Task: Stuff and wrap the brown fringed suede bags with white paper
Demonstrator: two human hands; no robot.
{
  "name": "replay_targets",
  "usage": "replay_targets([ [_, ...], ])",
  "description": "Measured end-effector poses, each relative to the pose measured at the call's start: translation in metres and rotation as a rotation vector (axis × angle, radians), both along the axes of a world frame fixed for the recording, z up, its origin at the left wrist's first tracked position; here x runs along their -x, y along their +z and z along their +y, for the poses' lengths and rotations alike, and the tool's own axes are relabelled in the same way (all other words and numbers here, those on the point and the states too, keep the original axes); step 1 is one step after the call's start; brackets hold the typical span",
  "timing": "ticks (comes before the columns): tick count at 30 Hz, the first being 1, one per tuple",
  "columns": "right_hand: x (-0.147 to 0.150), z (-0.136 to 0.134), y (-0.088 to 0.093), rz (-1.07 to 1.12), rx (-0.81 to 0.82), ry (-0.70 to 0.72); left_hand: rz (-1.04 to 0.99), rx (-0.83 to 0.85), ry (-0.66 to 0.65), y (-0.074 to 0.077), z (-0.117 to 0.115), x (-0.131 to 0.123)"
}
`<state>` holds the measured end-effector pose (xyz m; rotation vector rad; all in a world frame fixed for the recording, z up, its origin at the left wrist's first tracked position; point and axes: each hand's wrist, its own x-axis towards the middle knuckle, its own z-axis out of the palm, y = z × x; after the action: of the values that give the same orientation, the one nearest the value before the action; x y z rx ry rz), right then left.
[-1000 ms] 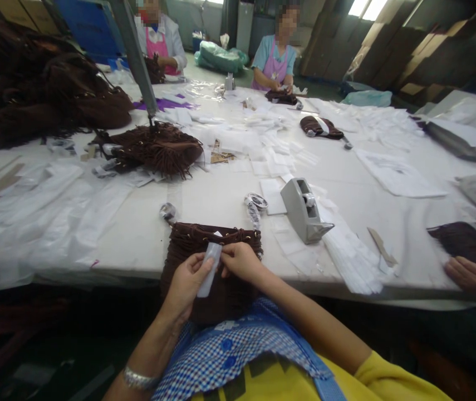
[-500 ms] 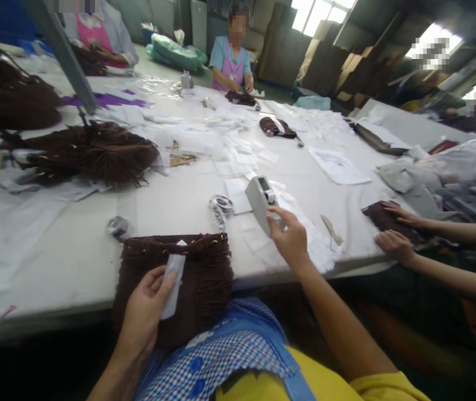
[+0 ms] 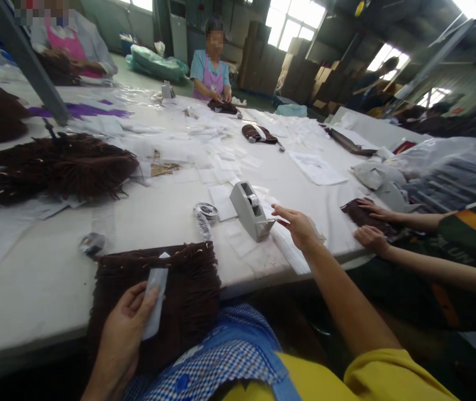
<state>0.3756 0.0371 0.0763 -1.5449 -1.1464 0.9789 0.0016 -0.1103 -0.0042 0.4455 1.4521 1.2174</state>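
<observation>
A dark brown fringed suede bag with small gold eyelets lies at the table's front edge, partly over my lap. My left hand pinches a folded whitish strip between thumb and fingers, in front of the bag. Just right of the grey tape dispenser, my right hand reaches out with its fingers stretched and apart. No tape can be made out in it. A plastic-wrapped coil lies behind the bag, and another wrapped piece sits at its left corner.
Brown fringed bags are heaped at the left beside a grey post. White sheets and scraps cover much of the white table. At the right, a co-worker's hands rest on a brown piece. Two people work across the table.
My right hand has drawn off the tape dispenser to the right and its fingers have spread. My left hand still holds the strip at the bag. The view has shifted.
</observation>
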Motion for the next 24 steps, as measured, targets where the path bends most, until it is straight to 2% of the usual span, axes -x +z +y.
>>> replay_targets([
  [2,-0.003,-0.013,0.003,0.066,0.029,-0.032,0.007,-0.007,-0.002,-0.001,0.0,0.001],
  [4,-0.006,-0.026,-0.001,0.153,0.109,-0.027,0.01,-0.006,0.001,-0.002,0.0,0.001],
  [8,-0.007,-0.039,-0.026,0.277,0.216,-0.044,0.016,-0.006,-0.009,-0.002,-0.001,0.002],
  [14,-0.006,-0.031,-0.063,0.25,0.091,-0.132,0.016,-0.048,-0.046,-0.002,-0.004,0.005],
  [18,0.005,-0.039,-0.069,0.133,0.054,-0.148,-0.007,-0.117,-0.099,-0.002,-0.007,0.006],
  [20,0.028,-0.051,-0.062,0.105,0.065,-0.041,-0.009,-0.156,-0.116,-0.002,-0.008,0.006],
  [24,0.107,-0.079,-0.038,0.136,0.145,0.425,0.002,-0.19,-0.11,-0.002,-0.01,0.005],
])
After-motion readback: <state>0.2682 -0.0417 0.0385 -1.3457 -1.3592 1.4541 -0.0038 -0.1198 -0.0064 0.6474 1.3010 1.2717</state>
